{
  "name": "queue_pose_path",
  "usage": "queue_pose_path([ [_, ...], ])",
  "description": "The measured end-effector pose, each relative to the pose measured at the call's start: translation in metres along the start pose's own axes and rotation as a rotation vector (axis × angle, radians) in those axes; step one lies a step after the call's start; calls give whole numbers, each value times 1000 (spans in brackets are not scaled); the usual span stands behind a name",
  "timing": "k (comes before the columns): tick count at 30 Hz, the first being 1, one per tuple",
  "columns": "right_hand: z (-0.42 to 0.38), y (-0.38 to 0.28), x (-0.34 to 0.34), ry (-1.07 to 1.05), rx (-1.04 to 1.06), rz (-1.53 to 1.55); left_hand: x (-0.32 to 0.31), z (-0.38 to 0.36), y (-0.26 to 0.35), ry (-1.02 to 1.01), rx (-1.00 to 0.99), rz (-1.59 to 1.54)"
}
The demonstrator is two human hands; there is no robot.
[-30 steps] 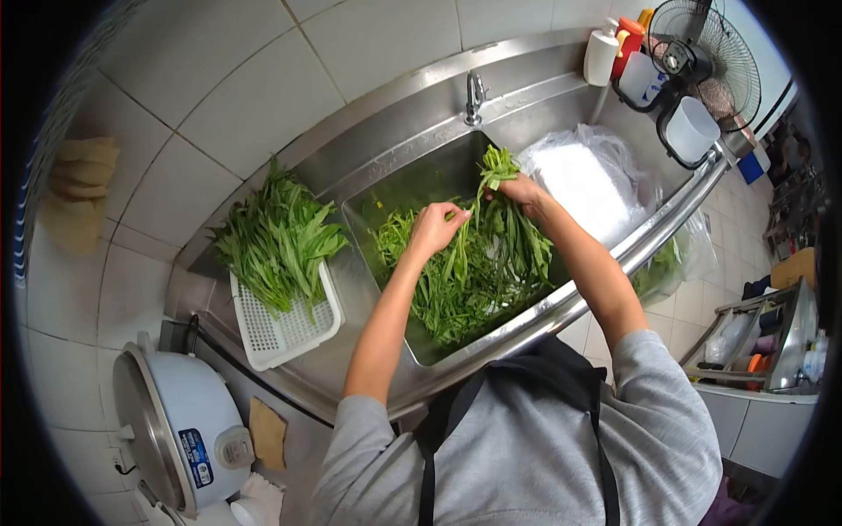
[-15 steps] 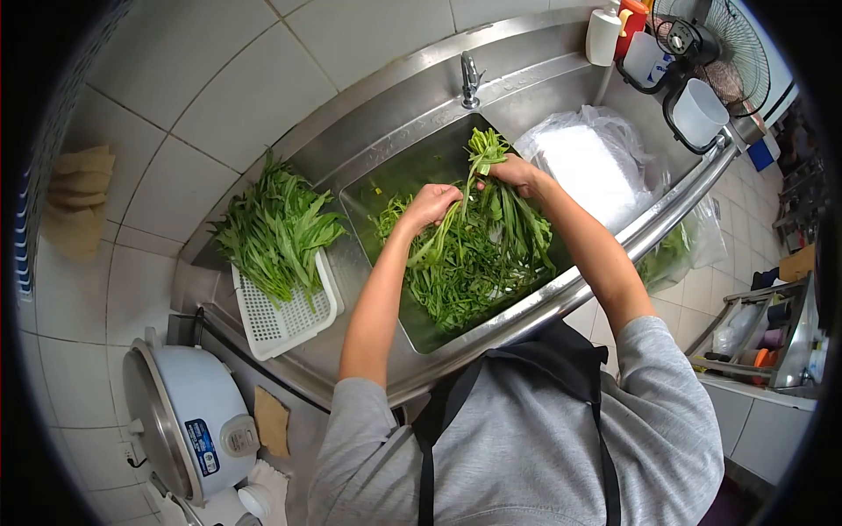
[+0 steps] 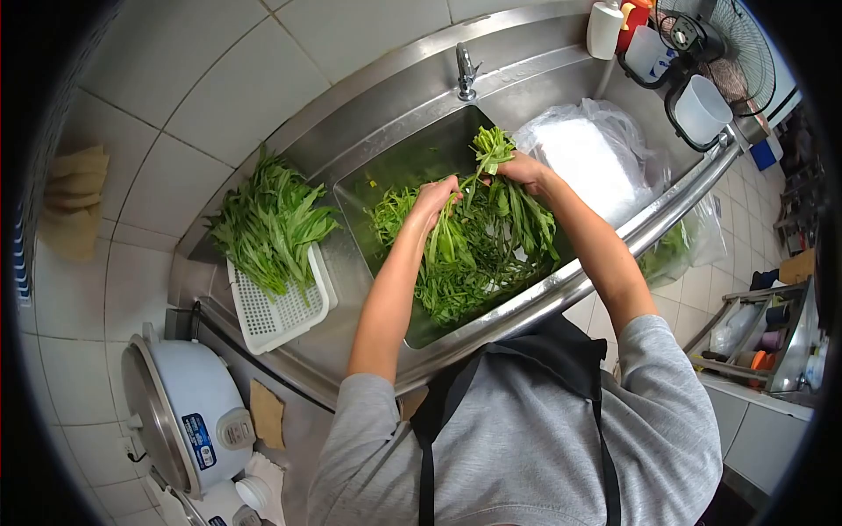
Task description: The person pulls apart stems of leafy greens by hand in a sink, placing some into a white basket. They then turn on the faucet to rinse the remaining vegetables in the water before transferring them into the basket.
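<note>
My right hand [image 3: 524,172] is closed around a bunch of leafy greens [image 3: 493,149] over the sink basin. The cut stem ends stick up above the fist and the leaves droop toward the basin. Close by on the left, my left hand [image 3: 435,202] is closed on some leafy greens [image 3: 449,237] that hang below its fingers. Under both hands, loose leafy greens [image 3: 452,294] fill much of the basin [image 3: 373,167]. More long-leaved greens [image 3: 267,223] are heaped on a white perforated basket [image 3: 267,326] left of the basin.
A faucet [image 3: 466,74] rises behind the basin. Clear plastic bags [image 3: 596,158] lie on the steel counter to the right, near plastic containers [image 3: 702,110] and a fan [image 3: 732,53]. A rice cooker [image 3: 197,412] stands at lower left. The sink's rounded front edge [image 3: 649,228] runs before me.
My left hand has turned and moved slightly, and the greens in it now hang down below the fingers. My right hand keeps its bunch in nearly the same place. The view has shifted slightly.
</note>
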State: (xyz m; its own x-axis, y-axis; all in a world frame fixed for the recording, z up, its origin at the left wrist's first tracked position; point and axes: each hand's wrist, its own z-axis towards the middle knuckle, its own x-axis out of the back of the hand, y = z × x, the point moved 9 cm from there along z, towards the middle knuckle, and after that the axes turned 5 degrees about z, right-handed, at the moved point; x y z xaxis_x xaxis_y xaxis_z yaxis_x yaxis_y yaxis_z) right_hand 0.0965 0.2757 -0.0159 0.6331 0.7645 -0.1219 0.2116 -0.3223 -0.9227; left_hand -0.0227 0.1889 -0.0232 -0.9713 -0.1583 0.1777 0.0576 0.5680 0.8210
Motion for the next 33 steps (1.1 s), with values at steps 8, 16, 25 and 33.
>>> queue_pose_path([
  [8,-11,32,44,-28,-57,-481,41,19,-49,196,-115,-101],
  [16,-41,-6,51,-134,-94,417,-14,-23,42,154,-556,301],
  [25,-18,-13,-8,-119,-68,551,-38,-41,62,328,-530,579],
  [33,-14,-1,-6,-59,-120,397,3,-48,42,414,-538,426],
])
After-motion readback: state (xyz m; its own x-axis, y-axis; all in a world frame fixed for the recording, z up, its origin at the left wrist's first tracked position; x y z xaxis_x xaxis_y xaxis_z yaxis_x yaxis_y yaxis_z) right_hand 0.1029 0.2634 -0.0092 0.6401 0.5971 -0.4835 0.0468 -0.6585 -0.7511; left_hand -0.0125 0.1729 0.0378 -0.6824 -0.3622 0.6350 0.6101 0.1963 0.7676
